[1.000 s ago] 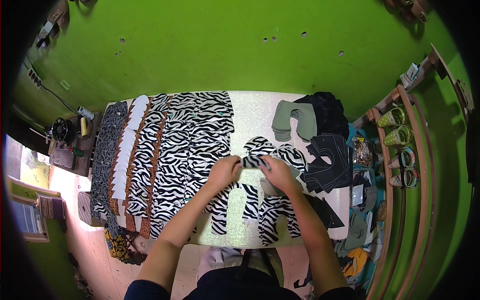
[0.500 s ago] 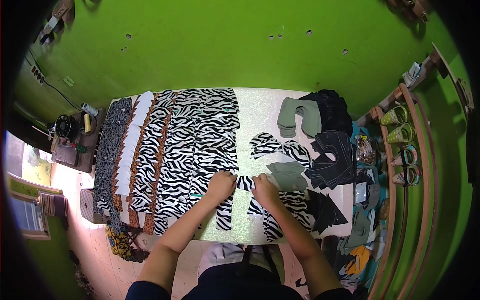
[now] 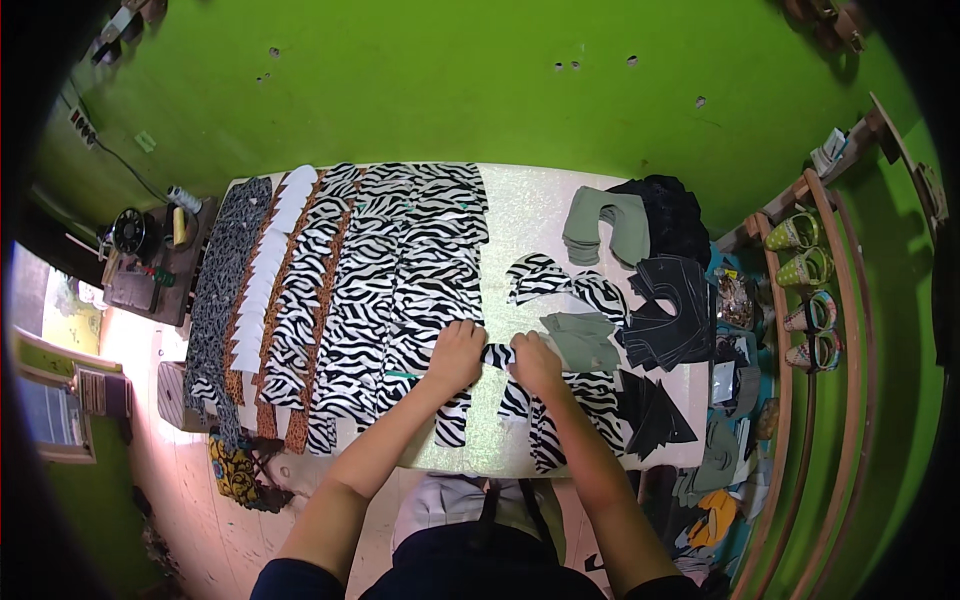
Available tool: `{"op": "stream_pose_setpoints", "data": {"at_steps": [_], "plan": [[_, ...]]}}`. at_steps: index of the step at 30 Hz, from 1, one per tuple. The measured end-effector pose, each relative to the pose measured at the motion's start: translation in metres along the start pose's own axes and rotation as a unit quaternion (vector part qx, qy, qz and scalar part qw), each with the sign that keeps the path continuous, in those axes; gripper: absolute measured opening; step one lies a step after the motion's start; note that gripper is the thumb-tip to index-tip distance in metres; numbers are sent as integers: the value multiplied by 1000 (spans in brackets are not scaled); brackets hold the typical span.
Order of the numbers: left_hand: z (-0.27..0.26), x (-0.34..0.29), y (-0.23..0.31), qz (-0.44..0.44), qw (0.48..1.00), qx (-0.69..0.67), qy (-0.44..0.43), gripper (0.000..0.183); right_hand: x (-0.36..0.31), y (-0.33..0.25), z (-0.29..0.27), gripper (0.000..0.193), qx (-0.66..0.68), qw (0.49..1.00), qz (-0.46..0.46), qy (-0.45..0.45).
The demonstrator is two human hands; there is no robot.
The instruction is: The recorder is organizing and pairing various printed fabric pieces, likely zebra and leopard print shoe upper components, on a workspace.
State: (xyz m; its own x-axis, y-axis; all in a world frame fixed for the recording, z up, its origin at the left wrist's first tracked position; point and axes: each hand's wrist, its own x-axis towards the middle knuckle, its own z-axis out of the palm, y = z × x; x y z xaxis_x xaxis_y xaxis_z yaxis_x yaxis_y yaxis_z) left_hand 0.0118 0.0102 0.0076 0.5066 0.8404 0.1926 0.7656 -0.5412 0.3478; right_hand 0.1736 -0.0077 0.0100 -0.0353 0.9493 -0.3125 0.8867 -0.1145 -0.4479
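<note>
Cloth with bold black and white zebra stripes bridges the gap between two bare hands: a short strip [image 3: 497,355], with the left hand [image 3: 458,352] at one end and the right hand [image 3: 537,362] at the other. Fingers are curled in on both sides, pinching its ends; the fingertips are partly hidden. The strip is over the near middle of the table [image 3: 515,225], whose pale top has a glittery sheen; whether it touches that surface cannot be told.

Left of the hands, flat zebra pieces [image 3: 435,265] overlap like shingles in long columns. Farther left come brown speckled pieces [image 3: 296,430], white pieces [image 3: 262,285] with pointed, stepped edges, and a column of grey patterned pieces [image 3: 225,290].

Near the right hand lie matte green scraps [image 3: 580,345] and a striped stack [image 3: 590,410]. Beyond them sit curved cutouts [image 3: 545,280], also striped, and a thick U-shaped green stack [image 3: 622,225]. Black pieces [image 3: 665,335] with curved, pale-outlined edges fan out at the right, above sharp-cornered black triangles [image 3: 660,430].
</note>
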Motion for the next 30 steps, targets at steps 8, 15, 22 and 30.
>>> {"op": "stream_pose_setpoints", "data": {"at_steps": [8,15,22,30], "plan": [[-33,-16,20,-47,995,-85,8,13,-23,12,-27,25,70,989,-130,15],[-69,-43,39,-151,947,-276,73,23,-53,9,-31,29,306,945,-98,60],[-71,-98,31,-229,932,-223,170,35,-80,-23,7,38,363,925,-92,60],[-57,-143,-16,-302,925,-205,109,29,-86,-59,76,41,259,951,-101,135]]}}
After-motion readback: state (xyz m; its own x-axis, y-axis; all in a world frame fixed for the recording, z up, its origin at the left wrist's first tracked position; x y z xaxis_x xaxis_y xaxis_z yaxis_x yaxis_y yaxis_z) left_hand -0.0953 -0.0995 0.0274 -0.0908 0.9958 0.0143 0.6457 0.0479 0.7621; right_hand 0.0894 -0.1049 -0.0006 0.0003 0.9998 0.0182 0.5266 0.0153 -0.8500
